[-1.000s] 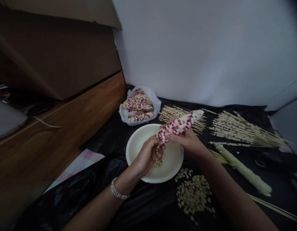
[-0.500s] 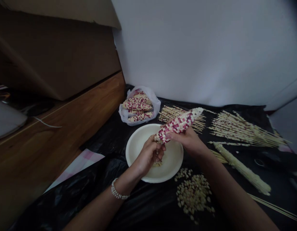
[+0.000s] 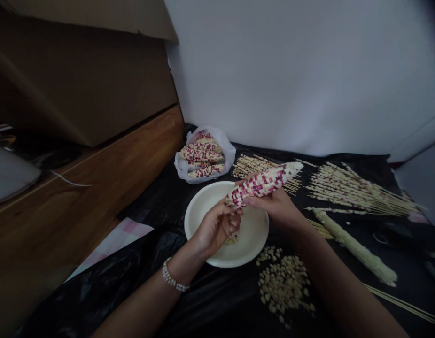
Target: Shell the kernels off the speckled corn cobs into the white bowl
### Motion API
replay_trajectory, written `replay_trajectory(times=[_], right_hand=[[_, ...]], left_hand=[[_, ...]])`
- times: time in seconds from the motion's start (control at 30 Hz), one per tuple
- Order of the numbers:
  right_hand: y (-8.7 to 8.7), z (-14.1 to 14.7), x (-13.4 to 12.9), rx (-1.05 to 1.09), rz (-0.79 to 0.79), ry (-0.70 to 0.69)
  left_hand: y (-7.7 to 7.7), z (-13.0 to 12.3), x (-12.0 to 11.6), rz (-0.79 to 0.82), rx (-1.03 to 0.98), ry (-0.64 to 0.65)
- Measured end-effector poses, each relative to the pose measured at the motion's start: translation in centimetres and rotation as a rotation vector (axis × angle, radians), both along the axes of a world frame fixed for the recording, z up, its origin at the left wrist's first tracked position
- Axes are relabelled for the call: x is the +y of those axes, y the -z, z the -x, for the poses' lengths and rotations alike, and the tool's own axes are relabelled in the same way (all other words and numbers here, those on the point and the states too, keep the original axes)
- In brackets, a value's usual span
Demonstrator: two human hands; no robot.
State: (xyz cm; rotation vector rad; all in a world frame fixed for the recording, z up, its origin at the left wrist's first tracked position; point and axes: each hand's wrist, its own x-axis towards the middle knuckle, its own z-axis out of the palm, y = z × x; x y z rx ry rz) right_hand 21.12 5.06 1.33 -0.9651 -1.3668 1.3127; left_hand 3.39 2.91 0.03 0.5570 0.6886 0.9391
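My right hand (image 3: 279, 205) is wrapped round an ear of corn (image 3: 263, 184) with purple and cream kernels, its pale tip pointing up and to the right. At the lower end of the ear, my left hand (image 3: 217, 227) is closed, with curled fingers and thumb gripping there; its fingertips are partly hidden. Both hands are above a white bowl (image 3: 192, 220), in which a few loose kernels (image 3: 232, 239) lie. A beaded bracelet (image 3: 172, 277) circles my left wrist.
Behind the bowl stands a plastic bag (image 3: 227, 149) of corn ears. Kernel-threaded sticks (image 3: 344, 185) lie to the right, near a bare cob (image 3: 358, 249). A kernel pile (image 3: 284, 284) rests on black plastic sheeting (image 3: 140, 272). A cardboard box (image 3: 97, 70) stands left.
The ear's tip has swung slightly down and to the right. My left hand's fingers have shifted and loosened a little at its lower end.
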Motion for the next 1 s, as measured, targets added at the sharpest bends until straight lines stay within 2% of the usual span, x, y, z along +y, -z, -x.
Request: replay_trajectory(times=[0.13, 0.33, 0.5, 0.57, 0.67, 0.73, 0.87, 0.93, 1.0], right_hand=[[-0.2, -0.4, 0.1, -0.018, -0.009, -0.049], [-0.7, -2.3, 0.2, -0.122, 0.050, -0.277], [-0.7, -4.3, 0.3, 0.115, 0.112, -0.383], [-0.7, -5.3, 0.5, 0.146, 0.108, -0.399], [-1.0, -7.0, 0.6, 0.042, 0.084, -0.429], [-1.5, -7.8, 0.5, -0.033, 0.087, -0.496], [-2.4, -7.7, 0.3, -0.101, 0.140, -0.586], [-2.6, -6.8, 0.1, -0.212, 0.151, -0.532], [-2.6, -5.8, -0.2, -0.419, 0.088, -0.423]], left_hand=[[0.1, 0.2, 0.5, 0.106, -0.072, 0.036], [0.2, 0.6, 0.6, 0.034, -0.070, -0.006], [-0.4, 0.6, 0.8, -0.078, 0.106, -0.140], [-0.6, 0.5, 0.8, -0.125, 0.186, -0.178], [-0.7, 0.4, 0.7, -0.145, 0.284, -0.165], [-0.5, 0.3, 0.6, -0.147, 0.320, -0.136], [0.0, 0.4, 0.5, -0.185, 0.379, -0.117], [0.1, 0.3, 0.4, -0.227, 0.419, -0.124], [0.3, 0.2, 0.3, -0.284, 0.469, -0.116]])
